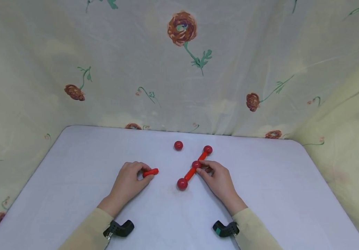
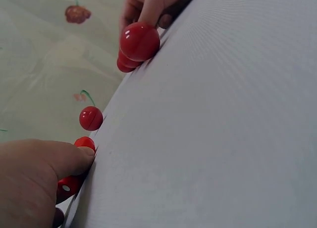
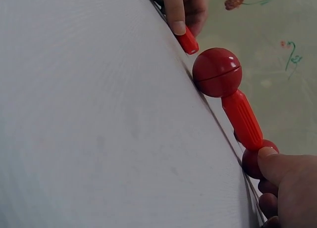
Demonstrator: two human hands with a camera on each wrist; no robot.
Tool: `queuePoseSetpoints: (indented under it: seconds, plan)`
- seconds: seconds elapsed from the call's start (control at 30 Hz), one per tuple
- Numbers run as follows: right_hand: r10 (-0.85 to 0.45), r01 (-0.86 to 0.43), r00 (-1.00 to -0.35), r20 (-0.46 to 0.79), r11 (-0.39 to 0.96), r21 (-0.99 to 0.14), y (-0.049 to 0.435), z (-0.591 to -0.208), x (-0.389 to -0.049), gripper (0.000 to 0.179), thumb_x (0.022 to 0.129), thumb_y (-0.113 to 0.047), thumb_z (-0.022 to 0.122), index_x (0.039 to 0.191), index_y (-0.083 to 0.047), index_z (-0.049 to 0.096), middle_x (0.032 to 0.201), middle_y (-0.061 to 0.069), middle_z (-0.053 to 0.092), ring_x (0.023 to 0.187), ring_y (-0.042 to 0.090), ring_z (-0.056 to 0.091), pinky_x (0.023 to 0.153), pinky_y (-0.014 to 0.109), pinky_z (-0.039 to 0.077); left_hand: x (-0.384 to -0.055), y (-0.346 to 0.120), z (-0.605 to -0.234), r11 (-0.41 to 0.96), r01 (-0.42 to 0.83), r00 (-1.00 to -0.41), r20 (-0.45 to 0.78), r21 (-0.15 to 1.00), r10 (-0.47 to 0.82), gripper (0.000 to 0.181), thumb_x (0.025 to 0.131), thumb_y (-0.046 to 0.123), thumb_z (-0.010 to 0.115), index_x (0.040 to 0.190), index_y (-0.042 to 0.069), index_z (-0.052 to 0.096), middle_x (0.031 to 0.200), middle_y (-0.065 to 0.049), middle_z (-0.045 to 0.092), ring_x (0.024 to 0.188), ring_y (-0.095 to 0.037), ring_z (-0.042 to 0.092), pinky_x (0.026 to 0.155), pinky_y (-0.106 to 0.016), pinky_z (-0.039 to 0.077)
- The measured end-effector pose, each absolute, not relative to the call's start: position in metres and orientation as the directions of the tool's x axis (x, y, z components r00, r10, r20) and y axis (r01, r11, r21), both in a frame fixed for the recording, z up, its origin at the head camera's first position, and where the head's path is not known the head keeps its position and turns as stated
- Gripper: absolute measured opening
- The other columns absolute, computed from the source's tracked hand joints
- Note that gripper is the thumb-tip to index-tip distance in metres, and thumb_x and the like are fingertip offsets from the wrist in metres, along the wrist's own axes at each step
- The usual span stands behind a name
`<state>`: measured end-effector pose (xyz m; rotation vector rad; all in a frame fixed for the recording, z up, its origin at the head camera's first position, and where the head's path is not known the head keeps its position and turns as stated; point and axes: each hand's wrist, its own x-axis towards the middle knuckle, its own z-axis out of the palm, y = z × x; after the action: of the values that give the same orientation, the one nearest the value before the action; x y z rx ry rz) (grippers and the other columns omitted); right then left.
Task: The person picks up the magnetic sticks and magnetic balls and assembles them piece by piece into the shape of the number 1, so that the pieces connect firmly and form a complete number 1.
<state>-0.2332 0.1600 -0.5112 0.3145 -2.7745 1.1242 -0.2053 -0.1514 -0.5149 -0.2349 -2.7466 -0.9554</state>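
Observation:
My left hand (image 1: 129, 178) pinches a short red plastic rod (image 1: 151, 172) between thumb and fingers, low over the white table. In the right wrist view this rod (image 3: 188, 42) shows one end jutting past the fingertips. My right hand (image 1: 219, 177) pinches the middle red ball (image 1: 196, 164) of a straight chain. A ribbed red rod (image 3: 241, 120) joins that ball to the near ball (image 1: 182, 184), and a second rod (image 1: 202, 156) links it to the far ball (image 1: 208, 149). Apart from the chain, a loose red ball (image 1: 178, 145) sits behind, between both hands.
The white table (image 1: 82, 156) has rounded back corners. A pale curtain with printed flowers (image 1: 120, 69) hangs behind it and along both sides. Black wrist devices, one left (image 1: 120, 228) and one right (image 1: 226, 229), stick inward from the beige sleeves.

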Motion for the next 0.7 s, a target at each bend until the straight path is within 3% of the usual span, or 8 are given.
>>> queuePoseSetpoints:
  seconds: [0.17, 0.7]
  plan:
    - [-0.131, -0.238, -0.97, 0.207, 0.703, -0.671, 0.161, -0.513, -0.234, 0.039, 0.089, -0.03, 0.076, 0.126, -0.018, 0.068, 0.108, -0.003, 0.066, 0.09, 0.014, 0.058, 0.073, 0.031, 0.052, -0.204, -0.151, -0.514, 0.774, 0.231, -0.961, 0.262, 0.59, 0.087, 0.026, 0.083, 0.028, 0.081, 0.105, 0.017, 0.075, 0.091, 0.006, 0.065, 0.088, -0.017, 0.049, 0.07, -0.032, 0.044]
    - [-0.142, -0.248, -0.967, 0.21, 0.695, -0.675, 0.162, -0.513, -0.233, 0.039, 0.089, -0.03, 0.076, 0.126, -0.019, 0.068, 0.109, -0.003, 0.066, 0.091, 0.014, 0.058, 0.075, 0.032, 0.052, -0.185, -0.14, -0.513, 0.682, 0.197, -0.973, 0.228, 0.705, 0.046, 0.021, 0.082, 0.028, 0.081, 0.1, 0.02, 0.073, 0.082, 0.011, 0.056, 0.08, -0.012, 0.049, 0.067, -0.031, 0.046]
